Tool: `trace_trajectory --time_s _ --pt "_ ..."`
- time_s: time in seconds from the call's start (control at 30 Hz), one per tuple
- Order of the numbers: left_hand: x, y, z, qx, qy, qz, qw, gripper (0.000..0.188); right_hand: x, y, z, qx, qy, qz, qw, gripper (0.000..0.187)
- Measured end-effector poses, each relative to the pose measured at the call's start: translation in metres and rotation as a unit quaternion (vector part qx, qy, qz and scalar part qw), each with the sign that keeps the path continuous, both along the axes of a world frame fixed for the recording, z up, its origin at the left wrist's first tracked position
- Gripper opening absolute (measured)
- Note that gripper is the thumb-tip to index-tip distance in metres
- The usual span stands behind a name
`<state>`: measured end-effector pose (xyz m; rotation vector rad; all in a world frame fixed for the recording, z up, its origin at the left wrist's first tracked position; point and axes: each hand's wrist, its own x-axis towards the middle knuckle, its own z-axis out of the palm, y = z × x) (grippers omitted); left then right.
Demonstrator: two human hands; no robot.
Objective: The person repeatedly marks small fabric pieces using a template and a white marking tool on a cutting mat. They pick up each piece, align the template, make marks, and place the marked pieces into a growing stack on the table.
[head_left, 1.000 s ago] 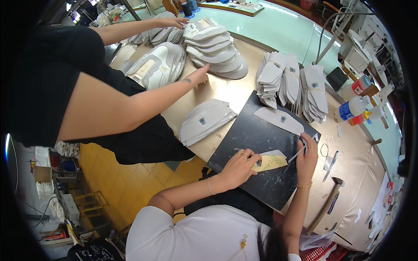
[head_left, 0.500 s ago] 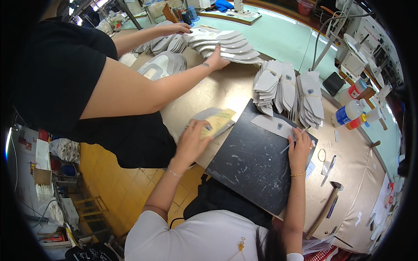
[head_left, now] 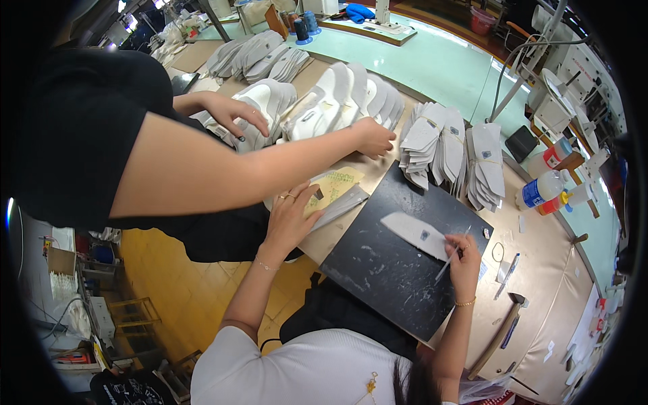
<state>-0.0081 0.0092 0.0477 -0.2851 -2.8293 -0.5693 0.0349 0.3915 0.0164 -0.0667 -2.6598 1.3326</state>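
My left hand (head_left: pixel 289 214) grips the near left end of a bundle of grey cut pieces (head_left: pixel 345 206), thumb and fingers apart across it. A yellow printed sheet (head_left: pixel 337 183) lies on that bundle. My right hand (head_left: pixel 464 260) pinches a thin, pale pen-like stick (head_left: pixel 443 273). Its fingers also meet the right end of a single grey cut piece (head_left: pixel 408 229) with a small dark mark, which lies over the black board (head_left: pixel 378 277). Whether this piece is pinched or only touched, I cannot tell.
A co-worker's arm (head_left: pixel 270 165) reaches across from the left, above my left hand. Stacks of grey pieces (head_left: pixel 484 158) stand beyond the board, with pale shaped pieces (head_left: pixel 331 108) farther left. Bottles (head_left: pixel 540 189), a hammer (head_left: pixel 499 334) and a pen (head_left: pixel 507 275) lie to the right.
My right hand has drawn the single grey piece nearer over the board. The co-worker's hands have left the far stack and come nearer; the pale pieces there now lie fanned out.
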Motion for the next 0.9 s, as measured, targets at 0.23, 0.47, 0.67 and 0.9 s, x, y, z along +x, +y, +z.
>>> trace_trajectory --time_s 0.23,0.47,0.67,0.9 --pt "0.024 0.031 -0.009 0.117 -0.024 -0.174 0.978 0.051 0.044 0.004 0.016 -0.042 -0.119 0.052 0.991 0.019" --pt "0.048 0.092 -0.041 0.166 -0.045 -0.357 0.918 0.041 0.062 0.018 -0.035 -0.216 0.096 -0.154 0.959 0.016" --pt "0.043 0.115 -0.065 0.133 -0.004 -0.389 0.912 0.04 0.073 0.0 -0.037 -0.218 0.107 -0.17 0.955 0.022" --pt "0.041 0.119 -0.07 0.139 0.002 -0.385 0.913 0.04 0.079 -0.02 -0.029 -0.012 0.102 -0.144 0.984 0.019"
